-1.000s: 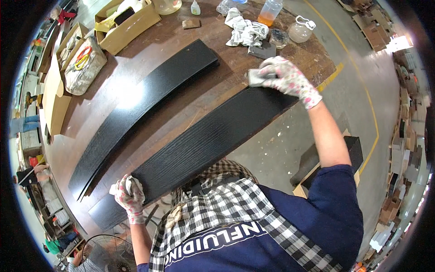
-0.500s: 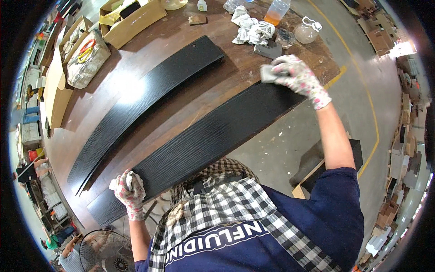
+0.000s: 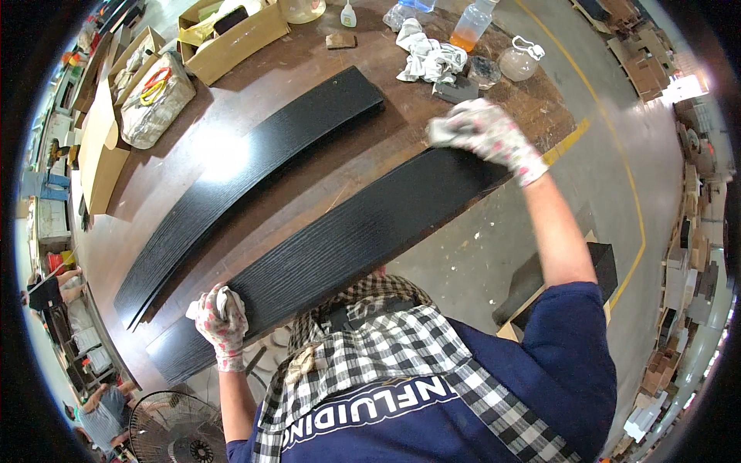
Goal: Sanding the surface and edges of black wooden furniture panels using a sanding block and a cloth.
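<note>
A long black board [image 3: 363,224] with a wood-grain surface lies slanting along the near edge of the brown table [image 3: 401,131]. My left hand [image 3: 220,324], in a flowered white glove, is closed around a crumpled white cloth [image 3: 230,301] and rests at the board's near left part. At the far right end of the board is my right hand [image 3: 486,137], gloved alike and smeared by motion. Its fingers are closed on a pale grey pad, mostly hidden now. Beyond lies a second, curved-looking black board [image 3: 270,147], apart from both hands.
Past my right hand are a dark grey block [image 3: 455,89], white rags [image 3: 428,58], a bottle of orange liquid [image 3: 472,27] and a clear jug [image 3: 521,60]. Cardboard boxes [image 3: 239,46] stand at the far left. A fan [image 3: 177,432] stands at lower left.
My right hand has shifted a little left and down at the board's far end, with the pad turning less visible. My left hand stays where it was with the cloth.
</note>
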`<state>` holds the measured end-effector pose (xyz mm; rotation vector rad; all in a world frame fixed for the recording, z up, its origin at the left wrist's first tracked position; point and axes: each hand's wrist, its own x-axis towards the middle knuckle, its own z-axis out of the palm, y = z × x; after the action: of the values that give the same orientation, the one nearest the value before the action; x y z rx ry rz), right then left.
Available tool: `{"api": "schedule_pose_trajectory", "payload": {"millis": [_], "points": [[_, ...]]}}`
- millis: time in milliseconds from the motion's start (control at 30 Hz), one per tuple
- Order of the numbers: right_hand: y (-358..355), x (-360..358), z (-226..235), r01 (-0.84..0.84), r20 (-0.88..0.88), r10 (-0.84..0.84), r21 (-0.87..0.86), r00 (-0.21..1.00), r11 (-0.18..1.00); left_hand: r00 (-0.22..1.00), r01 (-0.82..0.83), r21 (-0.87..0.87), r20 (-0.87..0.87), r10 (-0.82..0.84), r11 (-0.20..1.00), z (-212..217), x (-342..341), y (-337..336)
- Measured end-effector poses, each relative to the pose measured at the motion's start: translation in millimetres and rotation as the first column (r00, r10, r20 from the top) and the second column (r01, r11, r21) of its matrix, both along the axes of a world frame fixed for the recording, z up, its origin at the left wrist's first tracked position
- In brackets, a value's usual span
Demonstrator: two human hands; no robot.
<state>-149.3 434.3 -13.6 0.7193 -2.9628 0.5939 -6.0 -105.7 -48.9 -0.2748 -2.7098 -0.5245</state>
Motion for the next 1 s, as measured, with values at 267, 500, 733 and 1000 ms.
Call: {"api": "schedule_pose_trajectory", "payload": {"millis": [267, 500, 733, 1000], "points": [[27.5, -3.4, 8.4, 0.208, 0.031, -0.208, 0.016, 0.978, 0.978, 1.0, -0.022, 0.007, 0.016, 0.022, 1.0, 2.3, 1.8, -4.7], [-16.0, 13.5, -14.8, 0.425, -0.054, -0.539, -0.55, 0.841, 0.719, 0.992, 0.022, 0.178, 0.115, -0.043, 0.984, -1.7, -1.2, 21.9], [-73.7, 37.7, -55.1, 0.486, 0.095, -0.683, -0.773, 0.724, 0.408, 0.915, 0.31, -0.057, 0.289, -0.282, 0.949, 20.6, -7.4, 103.9], [-41.9, 28.7, -68.0, 0.434, 0.1, -0.655, -0.821, 0.749, 0.371, 0.824, -0.533, -0.148, 0.132, 0.551, 0.833, -13.1, 59.4, -169.1]]}}
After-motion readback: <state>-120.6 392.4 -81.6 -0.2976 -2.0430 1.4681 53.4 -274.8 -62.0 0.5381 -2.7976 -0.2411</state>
